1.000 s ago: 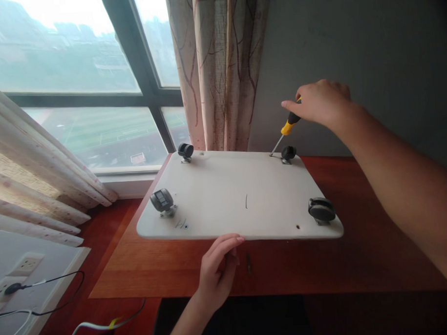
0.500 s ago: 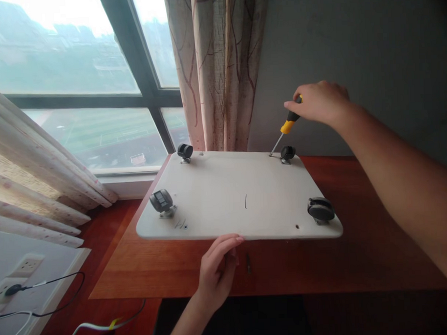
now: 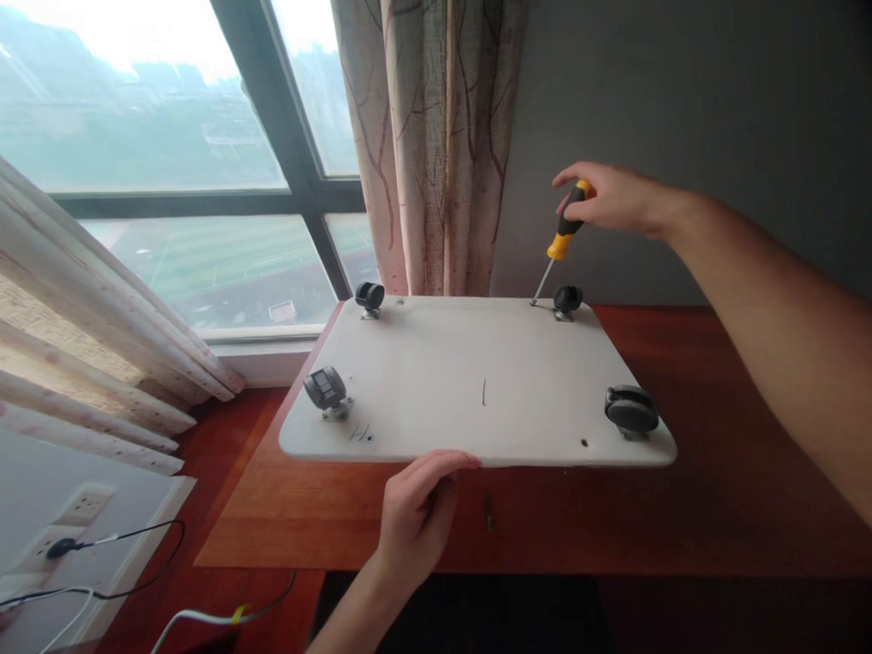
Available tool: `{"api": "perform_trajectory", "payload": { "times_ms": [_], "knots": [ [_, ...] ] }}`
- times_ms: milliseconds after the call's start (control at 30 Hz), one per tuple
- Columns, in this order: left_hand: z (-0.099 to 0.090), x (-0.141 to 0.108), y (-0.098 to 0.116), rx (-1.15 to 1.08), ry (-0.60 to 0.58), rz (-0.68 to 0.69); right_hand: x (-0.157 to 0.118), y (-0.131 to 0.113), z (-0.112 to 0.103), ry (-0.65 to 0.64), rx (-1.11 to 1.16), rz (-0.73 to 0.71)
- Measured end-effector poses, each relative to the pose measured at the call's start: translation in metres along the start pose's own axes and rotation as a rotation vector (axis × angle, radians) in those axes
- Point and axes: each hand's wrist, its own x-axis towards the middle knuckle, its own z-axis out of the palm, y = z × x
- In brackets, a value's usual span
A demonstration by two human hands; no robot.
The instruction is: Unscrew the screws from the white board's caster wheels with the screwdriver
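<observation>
Yellow-black screwdriver (image 3: 559, 247) within right grip (image 3: 612, 199).

Here's daylight streaming through the window (image 3: 197, 269), a patterned curtain (image 3: 429, 136) hanging right, another curtain (image 3: 71, 321) sweeping left, and below, a black plug (image 3: 61, 548) sitting in the wall socket (image 3: 38, 554)!

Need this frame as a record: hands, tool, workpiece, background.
left hand: fingers on near edge of white board
right hand: grip around screwdriver
screwdriver: yellow and black, tilted, tip near board's far edge, beside far-right caster
board: on wooden table
casters: four, pointing up, one near each corner
background: window, curtains, grey wall
</observation>
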Motion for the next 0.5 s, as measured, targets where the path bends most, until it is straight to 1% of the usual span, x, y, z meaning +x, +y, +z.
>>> {"api": "perform_trajectory", "payload": {
  "times_ms": [67,100,167,233,300,367,433,500],
  "knots": [
    [-0.006,0.011,0.017,0.064,-0.03,0.035,0.0,0.004,-0.001,-0.065,0.1,-0.022],
    [-0.008,0.017,0.025,0.086,-0.061,0.077,0.0,0.006,-0.002,-0.054,0.083,-0.019],
    [-0.013,0.036,0.038,0.12,-0.129,0.147,-0.001,0.007,-0.002,0.033,-0.057,0.005],
    [-0.014,0.064,0.042,0.155,-0.172,0.14,-0.003,0.006,-0.001,0.1,-0.182,0.034],
    [-0.011,0.099,0.036,0.204,-0.245,0.089,-0.003,0.004,-0.001,0.088,-0.193,0.049],
    [-0.001,0.137,0.022,0.268,-0.302,0.033,-0.004,0.001,-0.002,0.043,-0.162,0.044],
    [0.015,0.172,0.005,0.429,-0.362,-0.02,-0.005,-0.001,-0.004,0.007,-0.146,0.013],
    [0.035,0.201,-0.012,0.626,-0.463,-0.068,-0.007,-0.002,-0.008,-0.021,-0.136,-0.034]
  ]
}}
